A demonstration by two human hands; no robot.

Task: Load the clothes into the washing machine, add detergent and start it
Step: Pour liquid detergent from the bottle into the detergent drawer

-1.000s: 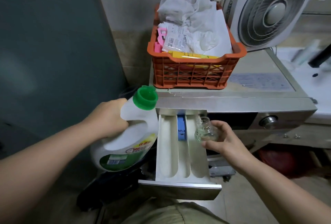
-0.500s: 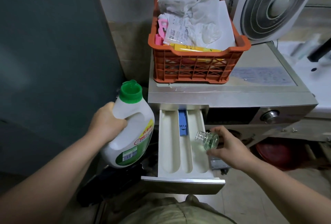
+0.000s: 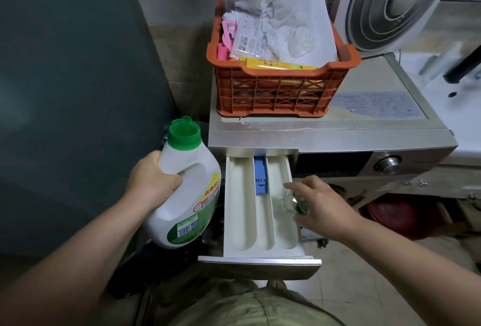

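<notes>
My left hand [image 3: 149, 182] grips the handle of a white detergent bottle [image 3: 187, 190] with an open green spout, held upright just left of the washing machine [image 3: 338, 135]. The machine's white detergent drawer [image 3: 242, 208] is pulled out, showing three compartments and a blue MAX insert [image 3: 260, 180] in the middle one. My right hand [image 3: 321, 206] holds a small clear measuring cap [image 3: 290, 204], tipped over the drawer's right compartment. The machine door and the clothes are out of sight.
An orange crate [image 3: 281, 86] of papers, bags and pink clips stands on the machine's top. A white fan [image 3: 395, 2] stands behind it. A dark panel [image 3: 65, 78] fills the left. A silver dial [image 3: 387, 164] is on the front panel. A red basin [image 3: 393, 217] sits low right.
The bottle has swung from tilted over the drawer to upright and moved left. My right hand has lowered the cap and tipped it over the right compartment.
</notes>
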